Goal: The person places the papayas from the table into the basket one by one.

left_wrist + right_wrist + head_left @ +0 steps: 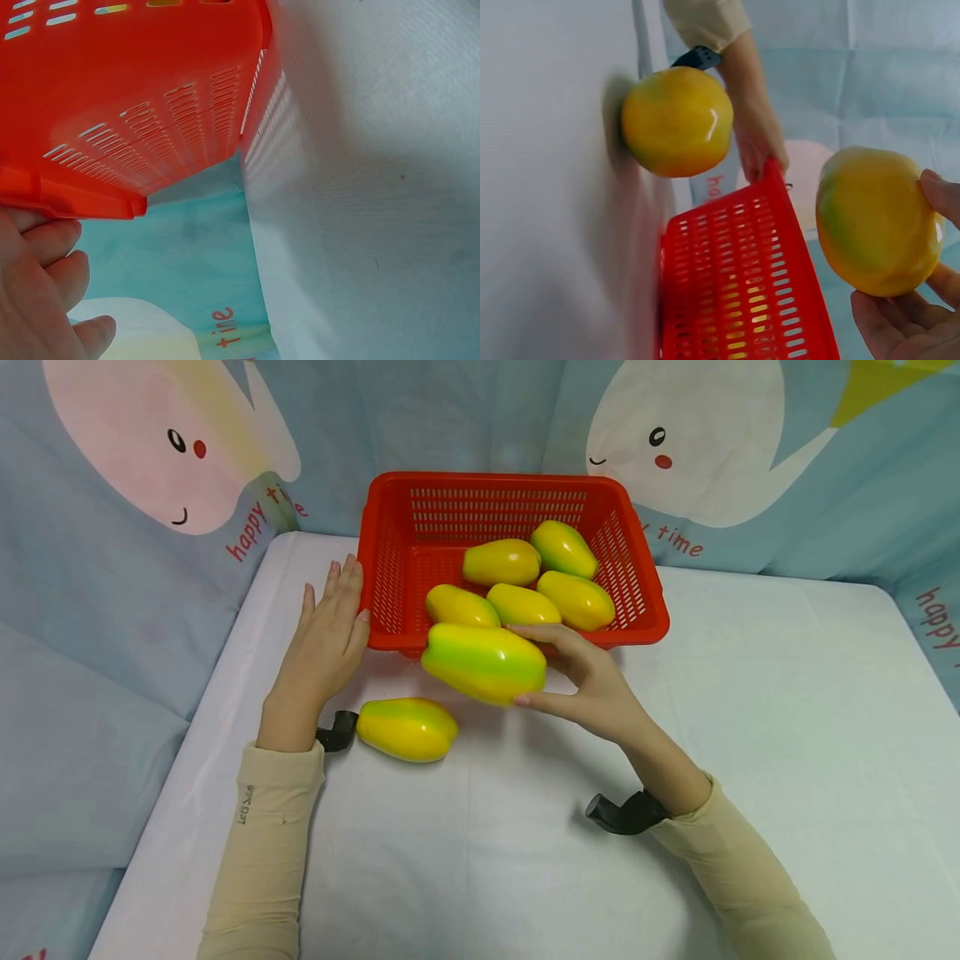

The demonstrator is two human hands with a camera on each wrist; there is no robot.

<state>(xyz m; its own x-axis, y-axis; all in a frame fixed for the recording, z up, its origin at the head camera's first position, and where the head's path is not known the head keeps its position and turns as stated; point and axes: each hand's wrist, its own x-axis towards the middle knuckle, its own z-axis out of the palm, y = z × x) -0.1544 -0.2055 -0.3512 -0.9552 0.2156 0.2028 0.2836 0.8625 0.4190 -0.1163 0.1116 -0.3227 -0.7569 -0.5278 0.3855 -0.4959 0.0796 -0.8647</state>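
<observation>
My right hand [592, 685] grips a yellow-green papaya [486, 664] by its right end, thumb below and fingers above. In the right wrist view that papaya [877, 221] is up off the table, level with the basket's rim. My left hand [326, 627] rests against the left side of the red plastic basket [375, 568], its fingers fairly straight along the rim. The left wrist view has those fingers [67, 274] at the basket's rim edge. Several papayas [501, 562] lie inside the basket, mostly toward its middle and right.
Another papaya [407, 729] lies on the white-covered table [465, 860] in front of the basket, close to the left wrist. A dark wrist camera mount [628, 814] sticks out from the right wrist. Behind the basket hangs a blue curtain [465, 418] with cartoon whales.
</observation>
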